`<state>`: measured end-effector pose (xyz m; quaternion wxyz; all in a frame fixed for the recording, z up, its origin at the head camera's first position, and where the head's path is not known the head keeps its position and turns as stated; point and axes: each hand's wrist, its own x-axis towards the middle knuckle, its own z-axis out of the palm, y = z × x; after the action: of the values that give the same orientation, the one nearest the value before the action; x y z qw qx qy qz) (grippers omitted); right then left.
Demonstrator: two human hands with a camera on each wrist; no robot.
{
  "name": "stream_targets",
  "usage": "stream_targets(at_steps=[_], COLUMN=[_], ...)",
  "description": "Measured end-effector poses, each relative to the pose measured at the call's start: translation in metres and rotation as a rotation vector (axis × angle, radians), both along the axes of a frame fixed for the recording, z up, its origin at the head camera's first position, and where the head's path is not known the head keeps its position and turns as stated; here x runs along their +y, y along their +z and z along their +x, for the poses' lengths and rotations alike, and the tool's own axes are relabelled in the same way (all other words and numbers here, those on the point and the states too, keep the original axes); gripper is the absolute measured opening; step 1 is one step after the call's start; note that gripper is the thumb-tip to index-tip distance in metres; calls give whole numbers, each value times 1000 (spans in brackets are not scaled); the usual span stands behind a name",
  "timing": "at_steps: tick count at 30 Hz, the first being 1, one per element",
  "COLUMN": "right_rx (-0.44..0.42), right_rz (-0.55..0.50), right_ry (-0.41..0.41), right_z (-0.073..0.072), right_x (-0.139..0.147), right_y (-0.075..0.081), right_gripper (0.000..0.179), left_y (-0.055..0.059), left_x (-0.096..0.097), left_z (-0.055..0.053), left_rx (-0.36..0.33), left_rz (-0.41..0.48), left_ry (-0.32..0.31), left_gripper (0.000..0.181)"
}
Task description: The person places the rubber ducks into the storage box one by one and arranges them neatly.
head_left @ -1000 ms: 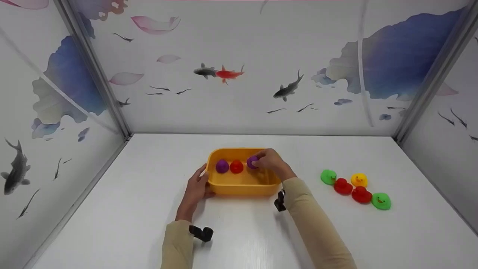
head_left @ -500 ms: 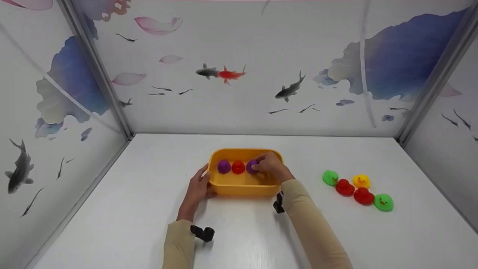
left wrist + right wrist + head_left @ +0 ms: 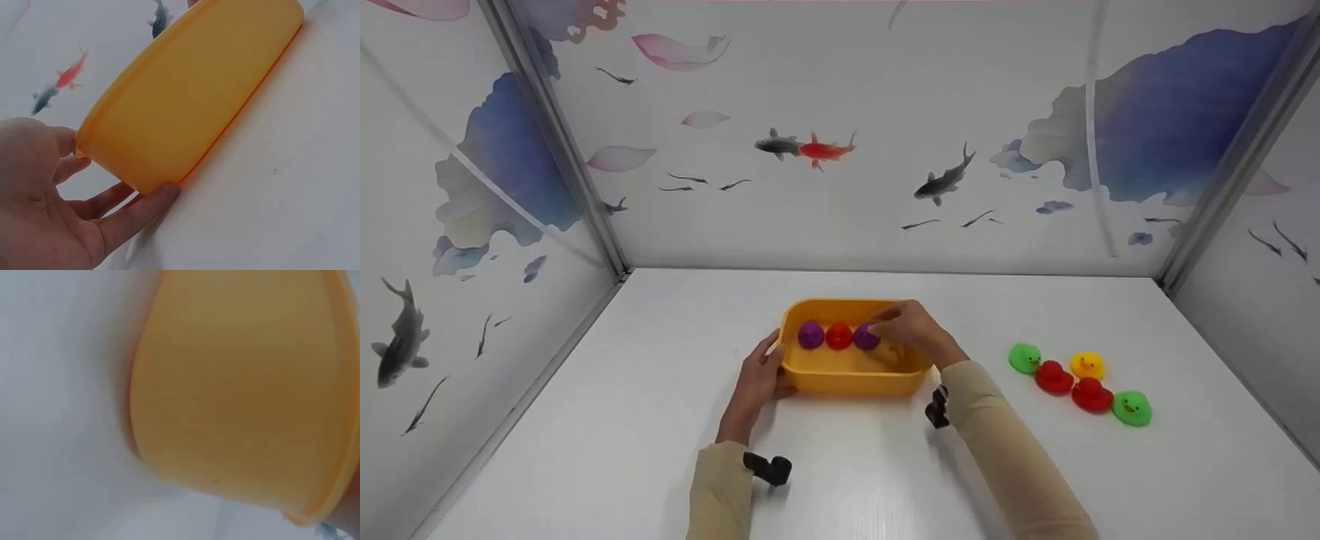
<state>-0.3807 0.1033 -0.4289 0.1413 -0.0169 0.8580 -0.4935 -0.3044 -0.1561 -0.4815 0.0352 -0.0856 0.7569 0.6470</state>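
A yellow-orange plastic bin sits on the white table. Inside it a purple rubber duck, a red one and a second purple duck form a row; their faces do not show. My left hand holds the bin's left end; in the left wrist view its fingers lie against the wall and lower edge, with others at the rim. Over the bin's right part is my right hand, its fingertips just above the second purple duck. The right wrist view shows mostly the bin's outer wall.
To the right of the bin, several more rubber ducks lie on the table: green, red, yellow, another red and another green. Printed wall panels enclose the table at the back and sides.
My right hand set the second purple duck down beside the red one, then let go and lifted slightly up and right. My left hand stayed on the bin.
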Motion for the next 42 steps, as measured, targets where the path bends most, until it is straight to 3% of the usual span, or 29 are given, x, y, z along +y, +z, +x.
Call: stream_targets(at_steps=[8,14,20,26,35,42], right_rx=[85,184,273,276,264,258], right_rz=[-26,5,37,-6,46,32], right_ry=[101,127,102,42,-23,-87], right_z=[20,43,66,80,82,80], right_x=[23,49,86,118,164,198], right_y=[29,49,50,45,41,47], right_gripper=[39,41,46,52,62,65], left_y=[2,4,3,2,2,1], left_x=[2,1,1,2,5,3], left_z=[0,2,2,2,1,1], left_rx=[-33,-37,-22,3,-30,-14], left_rz=[-5,-23,-38,-47,-49,-64], left_ry=[14,15,10,3,3,4], left_gripper=[51,52,52,52,53,53])
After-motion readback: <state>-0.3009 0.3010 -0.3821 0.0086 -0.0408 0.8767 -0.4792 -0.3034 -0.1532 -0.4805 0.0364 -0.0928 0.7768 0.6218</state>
